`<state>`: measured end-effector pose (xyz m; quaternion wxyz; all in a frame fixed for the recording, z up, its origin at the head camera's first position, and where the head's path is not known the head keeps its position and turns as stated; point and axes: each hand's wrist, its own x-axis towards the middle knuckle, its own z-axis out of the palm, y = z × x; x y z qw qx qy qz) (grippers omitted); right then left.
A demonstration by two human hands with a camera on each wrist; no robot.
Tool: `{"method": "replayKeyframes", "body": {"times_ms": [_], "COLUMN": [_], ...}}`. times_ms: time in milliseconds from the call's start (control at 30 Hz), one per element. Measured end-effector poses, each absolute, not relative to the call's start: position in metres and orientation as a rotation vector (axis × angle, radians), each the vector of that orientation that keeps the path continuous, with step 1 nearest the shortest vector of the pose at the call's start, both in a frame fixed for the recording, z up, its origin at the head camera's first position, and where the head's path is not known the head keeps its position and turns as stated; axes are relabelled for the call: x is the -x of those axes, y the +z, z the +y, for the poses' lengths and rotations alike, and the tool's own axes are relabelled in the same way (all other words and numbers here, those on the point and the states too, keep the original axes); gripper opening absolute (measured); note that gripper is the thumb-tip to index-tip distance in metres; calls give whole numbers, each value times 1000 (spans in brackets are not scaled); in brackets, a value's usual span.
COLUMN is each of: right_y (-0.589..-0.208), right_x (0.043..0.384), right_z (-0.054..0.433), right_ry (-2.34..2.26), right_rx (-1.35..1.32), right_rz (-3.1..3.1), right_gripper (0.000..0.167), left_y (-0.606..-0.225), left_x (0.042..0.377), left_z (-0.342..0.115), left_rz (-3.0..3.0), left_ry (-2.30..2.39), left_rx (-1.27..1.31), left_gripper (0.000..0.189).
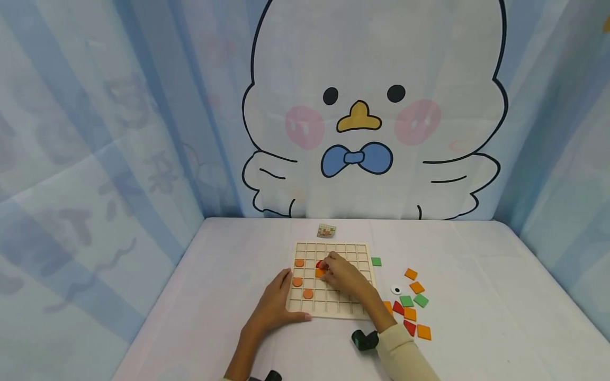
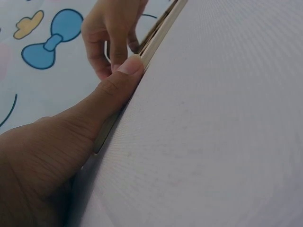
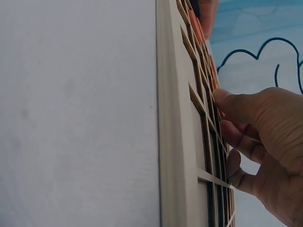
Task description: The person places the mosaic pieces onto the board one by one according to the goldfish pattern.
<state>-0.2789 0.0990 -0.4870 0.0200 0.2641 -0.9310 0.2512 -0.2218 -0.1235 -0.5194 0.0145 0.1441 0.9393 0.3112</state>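
A pale wooden grid board (image 1: 340, 307) lies on the table, with orange discs (image 1: 308, 293) in several of its left cells. My left hand (image 1: 272, 304) spans the board's near left corner. Its thumb (image 2: 106, 92) lies along the front edge and its fingers rest at the left side. Over the middle of the board, my right hand (image 1: 344, 274) has curled fingertips on a red piece (image 1: 319, 263), largely hidden beneath them. An orange square (image 1: 320, 273) sits in the cell just nearer, beside the right thumb (image 3: 232, 101).
Right of the board lie loose orange squares (image 1: 423, 332), red pieces (image 1: 409, 327), green squares (image 1: 421, 300) and a white disc with a black dot (image 1: 396, 290). Another green square (image 1: 376, 261) is by the board's right edge. A small patterned packet (image 1: 326, 230) lies behind the board.
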Motion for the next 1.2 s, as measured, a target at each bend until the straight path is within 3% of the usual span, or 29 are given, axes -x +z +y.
{"method": "replayKeyframes", "body": {"times_ms": [1200], "right_y": [-469], "right_x": [274], "right_z": [165], "right_ry": [786], "right_rx": [-602], "right_rz": [-2916], "right_gripper": [23], "left_y": [-516], "left_x": [220], "left_z": [-123], "left_rz": [2914], "left_ry": [971], "left_rx": [-443], "left_gripper": [129]}}
